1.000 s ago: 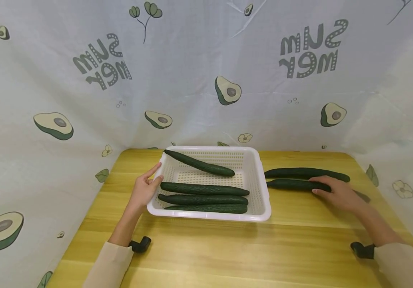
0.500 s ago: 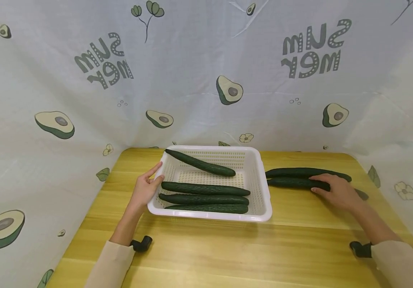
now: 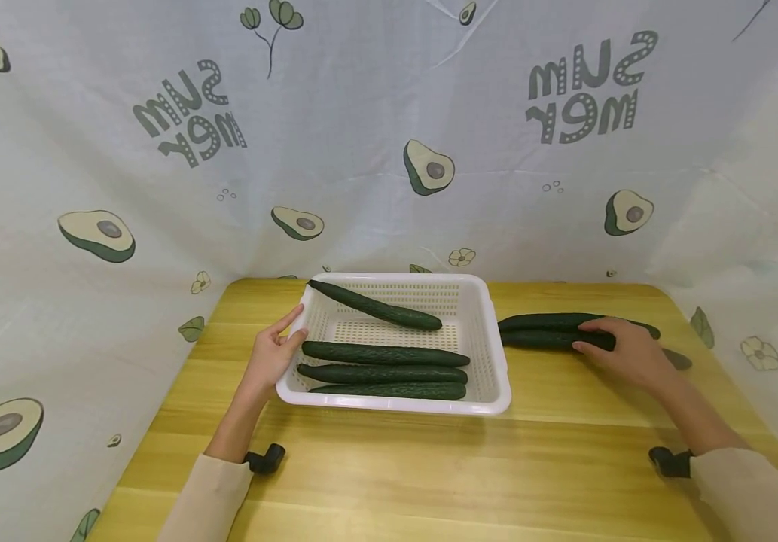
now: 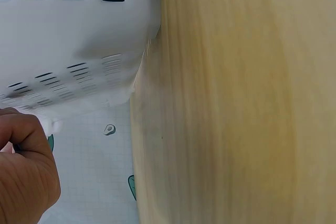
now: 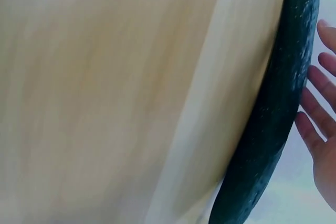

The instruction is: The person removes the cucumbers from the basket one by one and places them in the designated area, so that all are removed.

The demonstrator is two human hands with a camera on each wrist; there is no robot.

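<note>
In the head view my left hand (image 3: 272,360) grips the left rim of a white slotted plastic basket (image 3: 394,405), thumb on top of the edge. Inside lies one cucumber (image 3: 378,307) slanting across the back and three (image 3: 385,354) side by side along the front. To the basket's right my right hand (image 3: 633,354) holds the nearer of two cucumbers (image 3: 551,340) between thumb and fingers, the palm hiding part of it. Its fingertips (image 5: 310,98) show along the cucumber's side in the right wrist view. The farther cucumber (image 3: 544,321) lies alongside, partly overlapped by the fingers.
A wooden table (image 3: 389,474) carries everything. Behind and at the sides hangs a pale cloth (image 3: 348,135) printed with avocados, meeting the table's far edge. In the left wrist view the basket's slotted outer wall (image 4: 73,40) rises close beside the left hand.
The nearer cucumber has moved slightly away from me, closing the gap to the farther one. My right hand has shifted with it, away and a little left. The left hand stays on the basket.
</note>
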